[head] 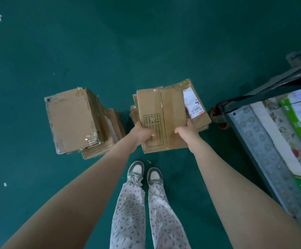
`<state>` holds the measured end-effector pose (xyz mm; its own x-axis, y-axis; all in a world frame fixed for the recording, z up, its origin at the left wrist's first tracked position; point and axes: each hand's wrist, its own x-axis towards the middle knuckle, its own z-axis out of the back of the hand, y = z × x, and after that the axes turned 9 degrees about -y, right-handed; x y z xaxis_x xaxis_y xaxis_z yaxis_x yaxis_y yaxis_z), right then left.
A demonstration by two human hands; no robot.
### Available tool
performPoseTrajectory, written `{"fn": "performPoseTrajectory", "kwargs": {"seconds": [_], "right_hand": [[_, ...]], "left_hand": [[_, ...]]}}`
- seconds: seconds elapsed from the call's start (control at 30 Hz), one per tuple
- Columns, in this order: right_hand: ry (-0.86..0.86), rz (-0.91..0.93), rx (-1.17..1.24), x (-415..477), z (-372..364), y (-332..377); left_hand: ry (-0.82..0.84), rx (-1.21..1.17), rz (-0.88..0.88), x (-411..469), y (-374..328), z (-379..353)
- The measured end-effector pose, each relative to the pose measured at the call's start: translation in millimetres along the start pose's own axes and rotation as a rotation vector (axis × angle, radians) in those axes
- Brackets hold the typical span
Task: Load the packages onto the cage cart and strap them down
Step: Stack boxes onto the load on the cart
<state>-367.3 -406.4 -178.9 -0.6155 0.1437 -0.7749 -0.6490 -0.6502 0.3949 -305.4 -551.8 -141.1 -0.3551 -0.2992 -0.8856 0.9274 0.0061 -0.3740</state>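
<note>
A taped stack lies left of centre. At centre, the labelled box is pinched at its near edge by the left hand and right hand, thumbs atop. Tipping forward is risked before the cage cart at right is reached.

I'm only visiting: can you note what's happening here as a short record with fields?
Held item: cardboard box with white shipping label
Left hand: grips the box's left near edge
Right hand: grips its right near edge
Beneath it: flatter boxes on the green floor
To the left: taped box atop another pile
Cage cart: at right, packages aboard, black strap across them
</note>
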Motion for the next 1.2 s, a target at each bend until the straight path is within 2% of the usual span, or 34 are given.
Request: {"fn": "performPoseTrajectory", "kwargs": {"seconds": [0.17,0.47,0.67,0.93,1.2], "right_hand": [[0.028,-0.007,0.162,-20.0,9.9,9.9],[-0.001,0.038,0.352,-80.7,53.1,62.0],[-0.106,0.197,0.428,-151.6,109.6,102.3],[-0.230,0.271,0.648,-243.2,187.3,132.4],[-0.342,0.286,0.841,-313.1,223.3,107.6]], "left_hand": [[0.032,-0.049,0.001,-19.7,-12.8,8.3],[-0.056,-0.122,-0.169,-91.6,-71.7,36.4],[-0.073,-0.207,-0.282,-165.5,-114.5,50.3],[0.024,-0.262,-0.528,-268.0,-165.0,60.3],[0.092,-0.128,-0.699,-332.2,-165.5,56.5]]}}
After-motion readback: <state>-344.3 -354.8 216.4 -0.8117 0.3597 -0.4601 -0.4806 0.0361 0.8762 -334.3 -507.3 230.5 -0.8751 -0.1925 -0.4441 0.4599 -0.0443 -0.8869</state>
